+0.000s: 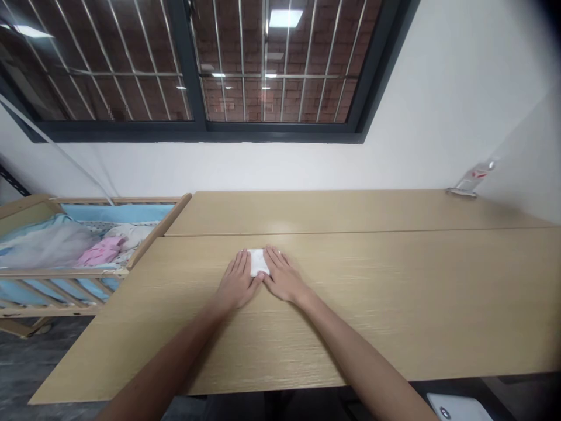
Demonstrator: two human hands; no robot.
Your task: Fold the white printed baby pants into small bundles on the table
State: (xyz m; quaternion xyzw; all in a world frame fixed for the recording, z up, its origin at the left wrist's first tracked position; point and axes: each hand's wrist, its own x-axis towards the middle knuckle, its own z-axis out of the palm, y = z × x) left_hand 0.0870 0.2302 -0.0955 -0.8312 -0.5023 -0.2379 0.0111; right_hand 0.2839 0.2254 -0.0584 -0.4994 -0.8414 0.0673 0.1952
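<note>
Cloth [258, 262], white and folded, lies flat on the light wood table [394, 310], near its middle, between your hands. Your left hand [238, 282] and right hand [284, 276] are both open, palms down, not clenched, fingers touching the cloth's left and right sides. No real grasp visible. Thumbs nearly meet just below it. Wooden crib [109, 200] stands beside the table on the left, pink garment [100, 252] lying inside on bedding.

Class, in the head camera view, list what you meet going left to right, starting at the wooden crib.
wooden crib → left hand → folded white sheet → right hand → small metal object
</note>
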